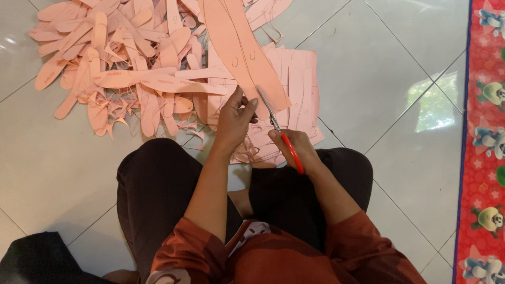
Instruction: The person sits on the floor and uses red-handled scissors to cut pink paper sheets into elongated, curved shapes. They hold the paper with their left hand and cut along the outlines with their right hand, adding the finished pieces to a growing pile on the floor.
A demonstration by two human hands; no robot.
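Cutting: the person sat on the tiled floor (379,79) and worked a pair of scissors (281,138) into a pink sheet (239,50) raised between the two hands.
Left hand: the left hand (234,118) was closed in a pinch on the near edge of the pink sheet, thumb on top, just beside the blades.
Right hand: the right hand (297,147) was closed through the red handles of the scissors, blades pointing away and up into the sheet.
Sheet: thin and flexible by the look of it, probably light foam or card; it held its flat shape when lifted, so likely a little stiff.
Hold: a grip close to the cut line seemed best, since the far end would sag or flap.
Beyond the hands: a stack of uncut pink sheets (302,84) lay on the floor just past the fingers.
To the left: a heap of cut sole shapes and scraps (115,63).
Far right: a red patterned mat (486,142), well apart.
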